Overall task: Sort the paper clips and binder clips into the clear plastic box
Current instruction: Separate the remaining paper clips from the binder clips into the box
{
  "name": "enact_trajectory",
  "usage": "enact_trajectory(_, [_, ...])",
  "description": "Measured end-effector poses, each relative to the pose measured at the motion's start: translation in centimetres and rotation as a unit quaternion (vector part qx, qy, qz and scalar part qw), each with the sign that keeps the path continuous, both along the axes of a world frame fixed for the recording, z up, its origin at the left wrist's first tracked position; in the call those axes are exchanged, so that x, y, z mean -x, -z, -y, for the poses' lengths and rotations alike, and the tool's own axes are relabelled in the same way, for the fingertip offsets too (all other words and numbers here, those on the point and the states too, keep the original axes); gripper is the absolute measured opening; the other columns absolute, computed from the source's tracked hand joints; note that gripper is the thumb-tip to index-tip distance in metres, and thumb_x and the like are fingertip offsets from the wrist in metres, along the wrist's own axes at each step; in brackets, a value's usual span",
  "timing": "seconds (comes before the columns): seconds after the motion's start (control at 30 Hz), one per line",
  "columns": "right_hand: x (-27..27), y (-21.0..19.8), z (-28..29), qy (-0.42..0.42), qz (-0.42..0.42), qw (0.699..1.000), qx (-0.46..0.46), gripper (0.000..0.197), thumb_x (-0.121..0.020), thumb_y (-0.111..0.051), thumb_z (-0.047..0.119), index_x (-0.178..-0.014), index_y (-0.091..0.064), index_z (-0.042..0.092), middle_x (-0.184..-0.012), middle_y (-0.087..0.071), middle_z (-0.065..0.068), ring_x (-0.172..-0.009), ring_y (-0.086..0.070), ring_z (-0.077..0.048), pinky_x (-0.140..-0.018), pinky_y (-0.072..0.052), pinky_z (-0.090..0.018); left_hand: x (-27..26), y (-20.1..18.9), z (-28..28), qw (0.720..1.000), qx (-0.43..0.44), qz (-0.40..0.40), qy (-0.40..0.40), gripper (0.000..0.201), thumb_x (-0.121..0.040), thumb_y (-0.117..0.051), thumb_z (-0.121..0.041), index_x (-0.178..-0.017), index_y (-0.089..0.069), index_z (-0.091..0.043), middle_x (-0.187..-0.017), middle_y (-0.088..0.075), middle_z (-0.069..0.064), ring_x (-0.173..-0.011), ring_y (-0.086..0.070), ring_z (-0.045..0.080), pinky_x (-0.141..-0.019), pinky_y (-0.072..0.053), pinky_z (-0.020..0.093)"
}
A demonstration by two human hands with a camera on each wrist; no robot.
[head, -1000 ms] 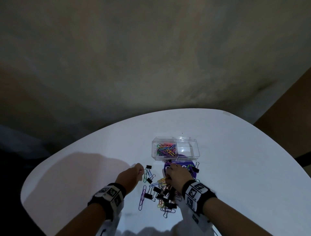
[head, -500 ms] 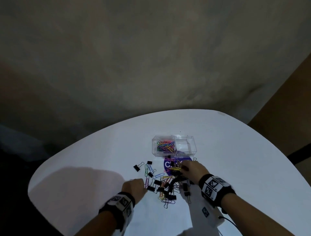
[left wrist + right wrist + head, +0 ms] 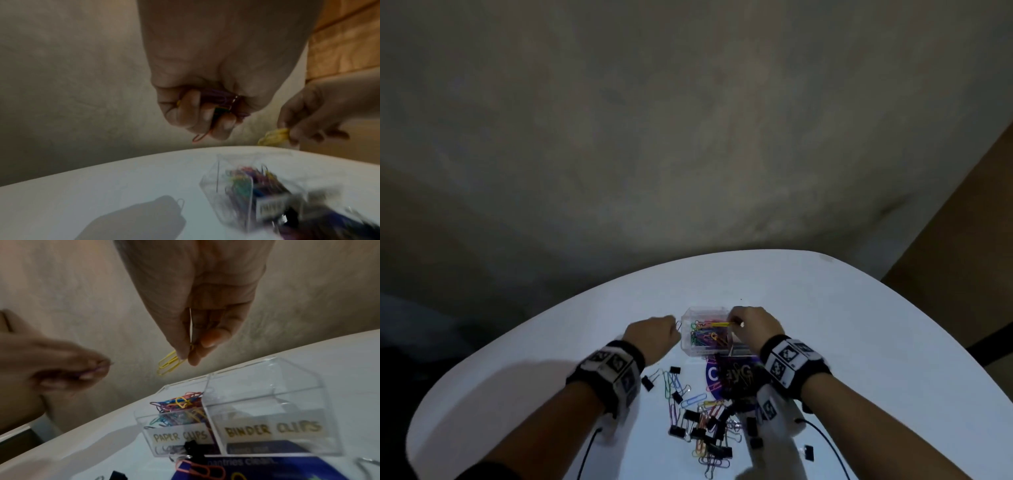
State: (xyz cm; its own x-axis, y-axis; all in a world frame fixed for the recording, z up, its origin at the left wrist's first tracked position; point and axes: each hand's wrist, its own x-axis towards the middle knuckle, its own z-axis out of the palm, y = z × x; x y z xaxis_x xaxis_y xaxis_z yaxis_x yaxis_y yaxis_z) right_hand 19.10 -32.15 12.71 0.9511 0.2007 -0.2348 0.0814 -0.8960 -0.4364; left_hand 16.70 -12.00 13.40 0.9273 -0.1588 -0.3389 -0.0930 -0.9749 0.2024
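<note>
The clear plastic box [image 3: 690,346] stands on the white table; its left compartment, labelled PAPER CLIPS, holds several coloured paper clips [image 3: 180,404], and the right one, labelled BINDER CLIPS [image 3: 271,430], looks empty. My right hand [image 3: 735,323] hovers over the box and pinches yellow paper clips [image 3: 167,365] above the left compartment. My left hand [image 3: 674,328] is just left of the box, fist curled round a bunch of paper clips [image 3: 218,100]. A loose pile of paper clips and black binder clips [image 3: 705,421] lies nearer to me.
A purple printed disc [image 3: 714,375] lies under the box's near side. One stray binder clip [image 3: 808,452] sits at the near right. Thin cables run from both wrists. The table [image 3: 859,342] ends in a curved far edge before a plain wall.
Both hands have lifted from the loose pile and moved forward to the box. The right hand now carries yellow clips over it, and the left holds a handful beside it.
</note>
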Motion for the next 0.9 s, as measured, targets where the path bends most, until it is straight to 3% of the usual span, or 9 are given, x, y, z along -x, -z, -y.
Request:
enact_trajectory(0.17, [-1.0,1.2,-1.3,-0.038,-0.025,0.999,0.026,0.027,-0.091,-0.050,0.021,-0.115,-0.063,0.021,-0.123,-0.064,-0.005,-0.113,-0.058,-0.026,-0.094,-0.047,-0.035,-4.8,0.2,2.1,0.999,0.017,-0.042,0.008,0.034,-0.099,-0.026,-0.026,-0.110,-0.047,-0.002,-0.114,-0.057,0.025,-0.109,-0.051,0.035,-0.089,-0.042,0.040])
enact_trajectory(0.3, [1.2,1.8,3.0,0.017,-0.011,1.000,-0.011,0.021,-0.090,-0.053,0.026,-0.106,-0.065,0.021,-0.117,-0.065,0.000,-0.106,-0.060,-0.021,-0.085,-0.045,-0.027,-7.0,1.4,4.3,0.994,0.079,-0.081,0.003,0.029,-0.098,-0.026,-0.024,-0.101,-0.047,-0.004,-0.113,-0.056,0.028,-0.107,-0.053,0.038,-0.088,-0.041,0.039])
enact_trajectory(0.4, [4.5,3.4,7.5,0.031,-0.040,0.999,0.003,0.019,-0.091,-0.051,0.028,-0.101,-0.064,0.020,-0.108,-0.067,0.002,-0.097,-0.061,-0.019,-0.070,-0.039,-0.022,-7.3,1.9,5.9,0.979,0.178,-0.103,0.017,0.027,-0.099,-0.028,-0.020,-0.097,-0.050,-0.004,-0.106,-0.061,0.024,-0.092,-0.056,0.032,-0.077,-0.036,0.031])
enact_trajectory(0.47, [6.8,4.5,9.9,0.041,-0.078,0.996,0.028,0.020,-0.090,-0.049,0.031,-0.102,-0.063,0.023,-0.102,-0.064,0.005,-0.092,-0.059,-0.016,-0.070,-0.035,-0.020,-7.2,2.4,6.3,0.971,0.221,-0.094,0.014,0.019,-0.098,-0.035,-0.017,-0.089,-0.050,-0.010,-0.094,-0.059,0.016,-0.083,-0.051,0.024,-0.074,-0.035,0.028])
enact_trajectory(0.53, [8.4,5.6,11.5,0.068,-0.105,0.992,0.036,0.023,-0.090,-0.045,0.038,-0.100,-0.063,0.026,-0.096,-0.060,0.008,-0.087,-0.057,-0.013,-0.071,-0.037,-0.020,-7.0,2.6,6.2,0.969,0.233,-0.081,0.012,0.015,-0.094,-0.042,-0.014,-0.089,-0.056,-0.011,-0.094,-0.060,0.011,-0.083,-0.050,0.020,-0.074,-0.036,0.027])
enact_trajectory(0.63, [9.8,6.4,12.4,0.075,-0.128,0.987,0.061,0.026,-0.089,-0.046,0.035,-0.107,-0.058,0.022,-0.103,-0.058,0.003,-0.097,-0.061,-0.016,-0.075,-0.041,-0.021,-6.7,2.3,5.4,0.969,0.236,-0.069,0.010,0.022,-0.087,-0.045,-0.004,-0.092,-0.066,-0.009,-0.106,-0.067,0.014,-0.084,-0.053,0.019,-0.075,-0.042,0.027])
enact_trajectory(0.77, [10.8,6.8,11.9,0.044,-0.176,0.982,0.048,0.052,-0.078,-0.061,0.044,-0.121,-0.042,0.021,-0.108,-0.042,0.003,-0.110,-0.054,-0.021,-0.084,-0.042,-0.028,-5.8,1.3,4.0,0.973,0.223,-0.051,0.017,0.031,-0.083,-0.048,-0.002,-0.071,-0.065,-0.025,-0.109,-0.065,0.006,-0.098,-0.061,0.023,-0.092,-0.050,0.040])
enact_trajectory(0.83, [11.1,7.3,11.2,0.015,-0.186,0.979,0.083,0.054,-0.080,-0.062,0.034,-0.126,-0.037,0.019,-0.119,-0.040,-0.001,-0.115,-0.052,-0.024,-0.089,-0.044,-0.031,-4.8,1.1,3.1,0.971,0.236,-0.032,0.001,0.033,-0.084,-0.047,-0.002,-0.073,-0.065,-0.027,-0.110,-0.064,0.002,-0.103,-0.058,0.020,-0.095,-0.048,0.039])
enact_trajectory(0.9, [11.2,7.8,10.3,0.002,-0.173,0.981,0.092,0.038,-0.085,-0.056,0.018,-0.119,-0.041,0.017,-0.121,-0.043,-0.005,-0.111,-0.055,-0.027,-0.081,-0.043,-0.029,-3.5,1.4,2.0,0.963,0.267,0.000,-0.027,0.032,-0.086,-0.045,-0.001,-0.083,-0.064,-0.027,-0.108,-0.057,-0.003,-0.104,-0.055,0.018,-0.094,-0.044,0.033])
